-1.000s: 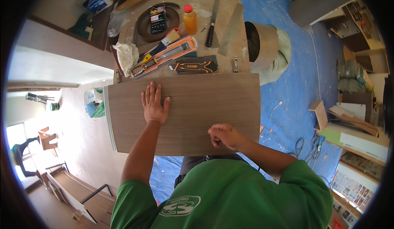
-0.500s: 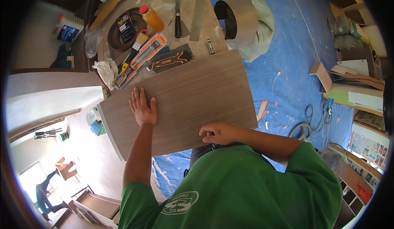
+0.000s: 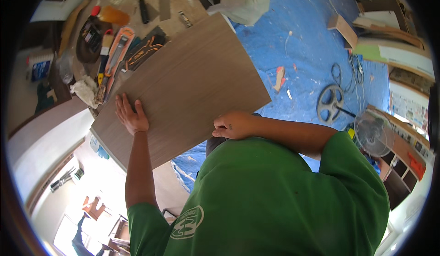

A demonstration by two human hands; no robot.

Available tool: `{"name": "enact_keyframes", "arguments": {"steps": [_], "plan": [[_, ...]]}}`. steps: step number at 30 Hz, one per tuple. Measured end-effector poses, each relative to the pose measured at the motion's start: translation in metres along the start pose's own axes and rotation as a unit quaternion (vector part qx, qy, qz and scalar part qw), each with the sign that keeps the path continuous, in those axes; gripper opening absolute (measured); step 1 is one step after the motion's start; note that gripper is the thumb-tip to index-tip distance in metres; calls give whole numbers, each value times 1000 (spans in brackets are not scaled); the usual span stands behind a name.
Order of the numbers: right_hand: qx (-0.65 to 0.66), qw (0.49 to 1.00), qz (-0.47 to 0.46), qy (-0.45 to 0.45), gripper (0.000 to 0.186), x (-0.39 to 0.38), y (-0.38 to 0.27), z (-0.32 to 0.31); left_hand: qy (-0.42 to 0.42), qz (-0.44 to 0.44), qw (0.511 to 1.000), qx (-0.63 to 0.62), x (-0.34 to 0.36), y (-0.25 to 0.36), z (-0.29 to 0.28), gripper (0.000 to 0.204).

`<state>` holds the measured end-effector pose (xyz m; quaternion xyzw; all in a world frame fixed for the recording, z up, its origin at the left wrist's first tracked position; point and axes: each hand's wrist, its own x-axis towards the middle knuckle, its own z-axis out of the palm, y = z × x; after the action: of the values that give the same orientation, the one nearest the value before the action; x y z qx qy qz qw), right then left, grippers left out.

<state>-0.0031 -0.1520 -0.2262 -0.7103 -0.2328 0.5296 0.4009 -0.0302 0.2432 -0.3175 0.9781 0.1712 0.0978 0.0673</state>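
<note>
A grey-brown wood-grain board (image 3: pixel 188 77) lies flat in front of me, its near edge close to my body. My left hand (image 3: pixel 132 117) rests on the board's left part, palm down with fingers stretched out. At the near edge my right hand (image 3: pixel 234 125) is curled, thumb against the fingers; whatever may be in them is hidden. Along the far edge lie a black case with orange lines (image 3: pixel 145 50), an orange-packaged tool (image 3: pixel 119 49) and a paintbrush (image 3: pixel 107 42). White crumpled cloth (image 3: pixel 85 91) sits near the board's far left corner.
Beyond the tools are a red-capped bottle of orange liquid (image 3: pixel 114 15) and a black-handled blade (image 3: pixel 143 8). Blue sheeting (image 3: pixel 298 40) covers the floor at right, with an angled wooden piece (image 3: pixel 343 31), cables (image 3: pixel 355 70) and a fan (image 3: pixel 375 133) on a round grey base (image 3: pixel 329 103).
The view has turned, so the board and tools appear farther left and more slanted, and the fan shows more fully. My left hand stays flat on the board; my right hand stays curled by the near edge.
</note>
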Motion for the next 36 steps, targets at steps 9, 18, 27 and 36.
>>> {"name": "enact_keyframes", "arguments": {"steps": [9,18,27,36], "plan": [[69,994,-22,87,14,-86,75,-13,9,23,1000,-5,1,2,2,63],[185,895,6,406,50,-125,146,10,5,40,999,-7,4,4,3,66],[427,845,84,310,63,-126,152,18,-22,10,1000,13,1,-5,6,66],[114,902,62,412,26,-110,174,-20,-33,-29,999,25,1,10,-5,68]]}}
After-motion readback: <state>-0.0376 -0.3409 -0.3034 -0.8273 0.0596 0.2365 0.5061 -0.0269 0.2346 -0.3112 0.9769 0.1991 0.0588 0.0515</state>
